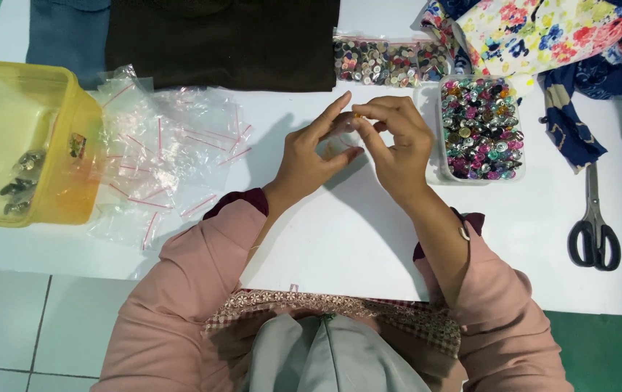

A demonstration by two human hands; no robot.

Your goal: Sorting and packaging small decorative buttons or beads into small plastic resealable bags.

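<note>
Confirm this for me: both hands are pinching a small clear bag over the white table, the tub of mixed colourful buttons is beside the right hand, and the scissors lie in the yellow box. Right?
Not quite. The scissors lie on the white table, at its right edge, not in the yellow box; the head view shows this. The rest holds: left hand and right hand pinch the small clear bag, the tub of buttons beside the right.

The white worktop [369, 239] looks smooth and matt. The small zip bags [165, 156] near its left edge are thin, clear, crinkled plastic with a gloss. The yellow tub [71, 196] is translucent plastic. The sequin-like buttons [481, 127] gleam, glossy and metallic. The scissors [594, 218] at the right edge have dull metal blades and black plastic handles. The dark cloth [224, 43] along the far edge is matt
</note>
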